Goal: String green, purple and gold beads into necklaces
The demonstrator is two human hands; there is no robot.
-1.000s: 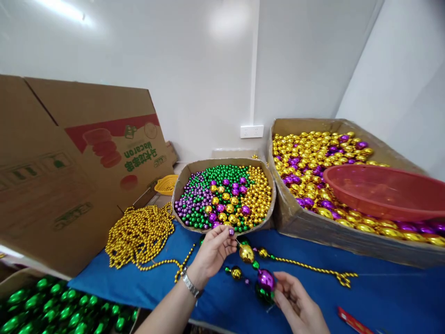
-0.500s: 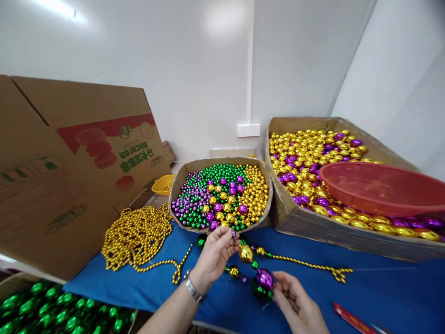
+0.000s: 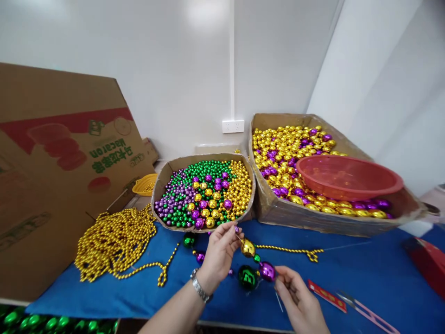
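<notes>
My left hand [image 3: 220, 255], with a metal watch on its wrist, pinches a small purple bead [image 3: 237, 229] on a string. From there the strand runs down through a shiny gold bead [image 3: 248, 248] and a small green bead [image 3: 257, 258] to a large purple bead [image 3: 267, 271]. My right hand [image 3: 299, 297] has thumb and fingertips closed at the right side of that purple bead; a loose string end hangs below them. Beside it lies a big dark green bead [image 3: 247, 277]. More of the strand, with another green bead [image 3: 189, 240], lies behind my left hand.
A carton of small mixed beads [image 3: 163, 172] stands ahead. Right of it, a larger box [image 3: 278, 217] of gold and purple beads holds a red basket [image 3: 347, 178]. Gold bead chains [image 3: 114, 241] pile at left on blue cloth [image 3: 139, 297]. Pink-handled snips [image 3: 368, 313] lie at right.
The view has turned right, showing the snips more fully. Both hands keep their pinches on the strand. The big green bead now shows clear of the purple one, to its left.
</notes>
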